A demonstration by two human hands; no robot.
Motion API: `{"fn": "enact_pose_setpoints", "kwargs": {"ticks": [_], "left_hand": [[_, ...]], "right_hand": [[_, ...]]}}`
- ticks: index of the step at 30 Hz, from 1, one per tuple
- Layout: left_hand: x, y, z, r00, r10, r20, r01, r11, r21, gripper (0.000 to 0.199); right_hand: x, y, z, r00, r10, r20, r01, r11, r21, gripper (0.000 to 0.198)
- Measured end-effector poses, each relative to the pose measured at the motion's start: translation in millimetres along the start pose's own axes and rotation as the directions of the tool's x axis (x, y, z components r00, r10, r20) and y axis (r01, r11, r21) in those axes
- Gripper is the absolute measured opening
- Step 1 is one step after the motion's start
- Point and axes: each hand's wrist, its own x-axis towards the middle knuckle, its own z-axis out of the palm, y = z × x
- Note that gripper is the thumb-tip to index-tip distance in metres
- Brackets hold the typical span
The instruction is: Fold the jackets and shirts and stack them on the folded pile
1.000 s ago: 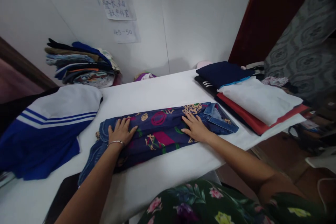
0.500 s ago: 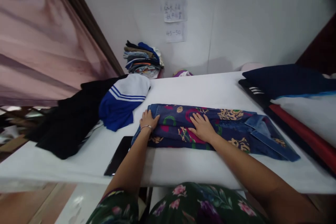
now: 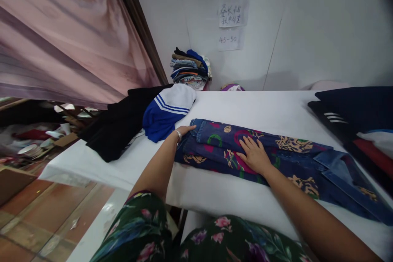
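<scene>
A folded denim jacket (image 3: pixel 211 147), dark blue with tan, green and magenta patterns, lies lengthwise on the white table (image 3: pixel 260 106). Its collar end points right. At its left end, my left hand (image 3: pixel 184 131) has the thumb on top of the edge, with the other fingers mostly hidden behind or beneath the cloth. My right hand (image 3: pixel 254 155) rests flat on the middle of the jacket, fingers slightly spread. A bracelet circles my left wrist.
Blue-and-white clothing (image 3: pixel 167 110) and black garments (image 3: pixel 113 127) lie to the left. Folded clothes are stacked (image 3: pixel 190 69) by the wall. Dark garments (image 3: pixel 362 106) are piled at right. A pink curtain (image 3: pixel 92 37) hangs at left; handwritten paper (image 3: pixel 230 14) is on the wall.
The view has swung left, shifting everything rightward. My left hand has gone from lying on top of the jacket to holding its left edge. My right hand stays flat on the cloth.
</scene>
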Motion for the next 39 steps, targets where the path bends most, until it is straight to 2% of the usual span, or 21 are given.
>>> {"fn": "enact_pose_setpoints", "kwargs": {"ticks": [3, 6, 8, 10, 13, 16, 20, 24, 29, 34, 37, 39], "left_hand": [[-1.0, -2.2, -2.2, 1.000, 0.025, -0.003, -0.025, 0.999, 0.026, 0.046], [-2.3, 0.0, -2.7, 0.987, 0.087, -0.133, -0.072, 0.991, 0.117, 0.041], [-5.8, 3.4, -0.5, 0.961, 0.164, -0.221, -0.124, 0.975, 0.185, 0.041], [-11.6, 6.4, 4.3, 0.933, 0.257, -0.250, -0.197, 0.950, 0.241, 0.037], [-20.7, 6.4, 12.9, 0.910, 0.386, -0.153, -0.330, 0.896, 0.295, 0.032], [-25.7, 0.4, 16.3, 0.891, 0.453, -0.026, -0.422, 0.849, 0.318, 0.043], [-28.5, -9.5, 12.6, 0.883, 0.468, 0.044, -0.454, 0.823, 0.342, 0.057], [-35.6, -11.2, 14.4, 0.859, 0.507, 0.068, -0.492, 0.781, 0.386, 0.054], [-45.0, -3.2, 25.1, 0.822, 0.569, 0.030, -0.515, 0.720, 0.465, 0.034], [-48.1, -0.4, 28.1, 0.724, 0.683, 0.091, -0.590, 0.546, 0.595, 0.035], [-48.7, -0.1, 28.9, 0.708, 0.692, 0.142, -0.604, 0.488, 0.630, 0.034], [-48.2, 2.3, 29.2, 0.710, 0.689, 0.148, -0.598, 0.478, 0.644, 0.029]], "right_hand": [[-0.6, 1.3, 1.7, 1.000, -0.006, -0.004, 0.006, 1.000, -0.003, 0.059], [-1.1, 1.9, 1.7, 1.000, -0.012, -0.013, 0.012, 1.000, -0.007, 0.058], [-1.5, 2.0, 1.0, 1.000, -0.014, -0.016, 0.014, 1.000, -0.013, 0.057], [-2.0, 1.6, 0.0, 1.000, -0.013, -0.012, 0.012, 1.000, -0.020, 0.057], [-2.4, -0.2, -2.0, 1.000, 0.001, 0.000, -0.001, 1.000, -0.019, 0.056], [0.6, -2.6, -6.6, 0.999, 0.041, 0.016, -0.041, 0.999, 0.002, 0.051], [13.5, -1.7, -20.0, 0.991, 0.120, 0.057, -0.125, 0.988, 0.091, 0.041], [24.5, 0.3, -30.3, 0.980, 0.165, 0.115, -0.185, 0.961, 0.204, 0.044], [18.8, -7.1, -23.6, 0.992, 0.125, 0.037, -0.128, 0.986, 0.104, 0.042], [25.4, -18.8, -23.5, 1.000, -0.008, -0.008, 0.009, 0.998, 0.070, 0.050], [40.4, -26.6, -25.6, 0.997, -0.069, 0.032, 0.063, 0.987, 0.145, 0.043], [51.5, -29.2, -25.7, 0.997, -0.057, 0.045, 0.043, 0.959, 0.280, 0.035]]}}
